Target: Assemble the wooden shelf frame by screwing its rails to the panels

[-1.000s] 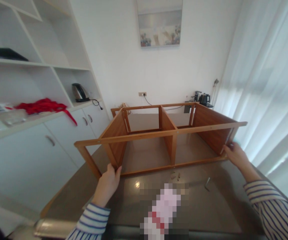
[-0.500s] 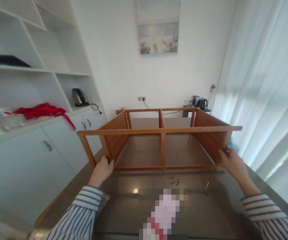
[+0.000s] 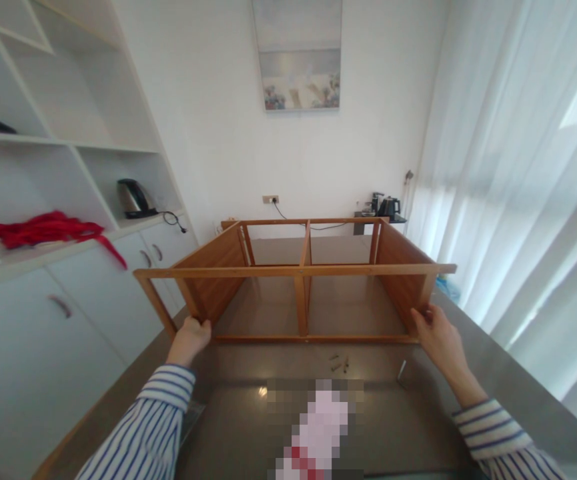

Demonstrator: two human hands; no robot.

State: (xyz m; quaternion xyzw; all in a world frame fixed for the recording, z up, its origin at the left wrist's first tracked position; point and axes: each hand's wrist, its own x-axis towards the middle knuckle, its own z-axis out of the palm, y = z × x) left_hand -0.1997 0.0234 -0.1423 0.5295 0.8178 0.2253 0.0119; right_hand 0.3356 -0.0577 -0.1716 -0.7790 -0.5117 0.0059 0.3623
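Note:
A wooden shelf frame [image 3: 299,271] lies on its side across the brown table [image 3: 378,427], with solid panels at its left and right ends and a divider in the middle. My left hand [image 3: 189,339] is closed round the lower front corner at the left panel. At the opposite end, my right hand [image 3: 439,337] grips the lower part of the right front post, thumb on the near side. Several small screws [image 3: 339,364] lie on the table in front of the lower rail. Right of them is a hex key [image 3: 401,371], close to my right hand.
A blurred pink and red item [image 3: 321,427] lies at the table's near side. A clear plastic bag [image 3: 191,421] is partly behind my left sleeve. White cabinets with a kettle [image 3: 134,199] and red cloth [image 3: 48,230] stand left; a curtain [image 3: 508,167] hangs right.
The view has turned a little to the right, so everything sits further left. The frame's lower front rail looks slightly closer to the tabletop. Both hands keep their hold.

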